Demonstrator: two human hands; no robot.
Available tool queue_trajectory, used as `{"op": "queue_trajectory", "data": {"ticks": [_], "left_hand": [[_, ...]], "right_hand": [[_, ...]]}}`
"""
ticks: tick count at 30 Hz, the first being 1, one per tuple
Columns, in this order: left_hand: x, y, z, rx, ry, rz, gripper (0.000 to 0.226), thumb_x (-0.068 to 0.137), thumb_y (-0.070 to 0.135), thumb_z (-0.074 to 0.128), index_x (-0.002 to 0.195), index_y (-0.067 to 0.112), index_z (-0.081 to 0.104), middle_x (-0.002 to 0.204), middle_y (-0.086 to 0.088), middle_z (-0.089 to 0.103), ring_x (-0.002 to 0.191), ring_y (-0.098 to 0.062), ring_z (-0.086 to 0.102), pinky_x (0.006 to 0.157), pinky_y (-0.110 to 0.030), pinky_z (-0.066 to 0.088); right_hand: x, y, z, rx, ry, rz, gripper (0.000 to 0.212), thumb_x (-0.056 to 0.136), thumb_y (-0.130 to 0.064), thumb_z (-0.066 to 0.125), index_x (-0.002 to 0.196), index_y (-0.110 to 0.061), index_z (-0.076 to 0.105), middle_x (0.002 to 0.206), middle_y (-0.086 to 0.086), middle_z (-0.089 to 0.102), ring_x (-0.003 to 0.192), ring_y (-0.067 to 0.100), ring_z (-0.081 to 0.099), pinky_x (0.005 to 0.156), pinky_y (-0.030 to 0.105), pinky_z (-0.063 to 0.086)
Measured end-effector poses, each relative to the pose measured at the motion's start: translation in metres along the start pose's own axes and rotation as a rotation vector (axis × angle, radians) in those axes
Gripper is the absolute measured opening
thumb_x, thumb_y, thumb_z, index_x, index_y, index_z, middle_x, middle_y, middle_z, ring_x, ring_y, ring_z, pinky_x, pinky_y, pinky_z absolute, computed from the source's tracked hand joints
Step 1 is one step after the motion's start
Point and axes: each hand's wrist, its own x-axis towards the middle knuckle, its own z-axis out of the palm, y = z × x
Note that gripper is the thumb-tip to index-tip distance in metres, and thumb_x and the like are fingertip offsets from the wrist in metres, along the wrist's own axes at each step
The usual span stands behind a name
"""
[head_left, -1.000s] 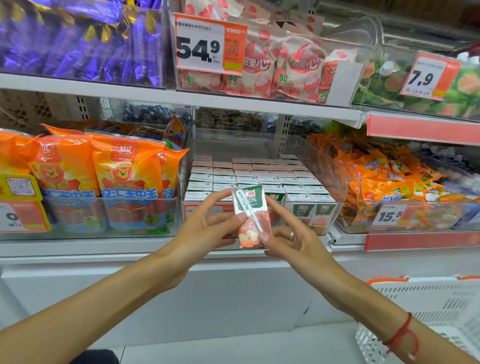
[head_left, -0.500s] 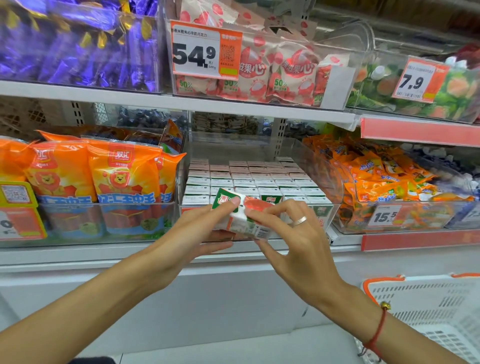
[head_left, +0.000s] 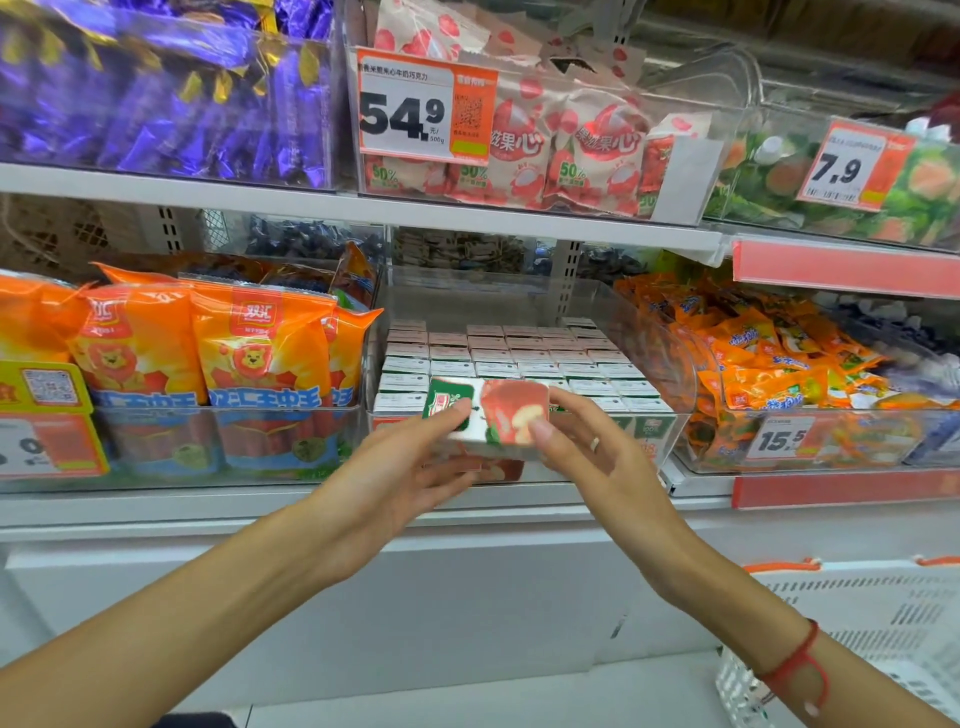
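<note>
**One juice carton, two hands**

One small juice carton (head_left: 488, 415), green, white and red, lies on its side between two hands, just in front of the clear bin (head_left: 675, 374) on the middle shelf (head_left: 260, 501). The left hand (head_left: 387, 480) pinches its green end, thumb on top and fingers beneath. The right hand (head_left: 597, 467) pinches the red end, thumb on the near face. That hand wears one ring (head_left: 595, 443) and, at the wrist, one red cord (head_left: 795, 670).

The bin holds matching cartons (head_left: 519, 358) packed upright in rows, too blurred for an exact count. Left of it stand orange bags (head_left: 260, 353), two of them showing a lion face. Three price tags read in full: 54.9 (head_left: 410, 111), 7.9 (head_left: 841, 166) and 15.5 (head_left: 779, 439). One white basket (head_left: 883, 623) sits at lower right
</note>
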Motion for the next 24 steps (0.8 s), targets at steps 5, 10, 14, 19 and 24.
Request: {"op": "queue_trajectory", "data": {"ticks": [5, 10, 14, 19, 24], "left_hand": [[-0.008, -0.005, 0.009, 0.402, 0.018, 0.512, 0.044, 0.072, 0.013, 0.081, 0.109, 0.032, 0.066, 0.101, 0.019, 0.073, 0.096, 0.004, 0.066, 0.067, -0.009, 0.052], [-0.010, -0.012, 0.017, 0.551, -0.047, 0.700, 0.044, 0.069, 0.003, 0.082, 0.102, 0.029, 0.069, 0.103, 0.023, 0.071, 0.104, 0.006, 0.063, 0.076, -0.007, 0.050], [-0.006, -0.012, 0.015, 0.665, 0.000, 0.789, 0.046, 0.069, 0.018, 0.082, 0.107, 0.036, 0.066, 0.112, 0.022, 0.065, 0.114, 0.006, 0.055, 0.081, -0.006, 0.047], [0.008, -0.006, 0.020, 0.698, 0.073, 0.845, 0.044, 0.073, 0.038, 0.071, 0.115, 0.037, 0.060, 0.113, 0.021, 0.062, 0.112, 0.001, 0.055, 0.084, -0.010, 0.048], [0.050, 0.000, 0.043, 0.554, 0.176, 0.778, 0.040, 0.081, 0.021, 0.077, 0.112, 0.036, 0.057, 0.112, 0.017, 0.059, 0.106, 0.006, 0.054, 0.074, -0.014, 0.053]], "right_hand": [[-0.001, 0.004, -0.006, 0.071, -0.018, 0.043, 0.055, 0.076, -0.029, 0.076, 0.126, -0.039, 0.056, 0.125, -0.011, 0.062, 0.110, 0.000, 0.062, 0.093, 0.022, 0.052], [0.001, 0.009, -0.012, 0.057, 0.045, -0.118, 0.048, 0.075, 0.001, 0.077, 0.114, -0.023, 0.060, 0.111, -0.011, 0.069, 0.106, 0.006, 0.065, 0.085, 0.017, 0.051], [0.003, 0.010, -0.014, 0.036, 0.069, -0.181, 0.042, 0.075, 0.001, 0.078, 0.109, -0.018, 0.062, 0.108, -0.014, 0.069, 0.106, 0.006, 0.065, 0.084, 0.017, 0.052], [0.015, 0.019, -0.026, -0.126, 0.142, -0.152, 0.051, 0.081, -0.019, 0.078, 0.122, -0.034, 0.052, 0.123, -0.014, 0.061, 0.110, 0.004, 0.061, 0.088, 0.025, 0.054], [0.033, 0.052, -0.055, -0.850, 0.203, -0.125, 0.055, 0.095, -0.039, 0.055, 0.144, -0.023, 0.035, 0.146, -0.003, 0.043, 0.135, 0.017, 0.037, 0.110, 0.034, 0.034]]}}
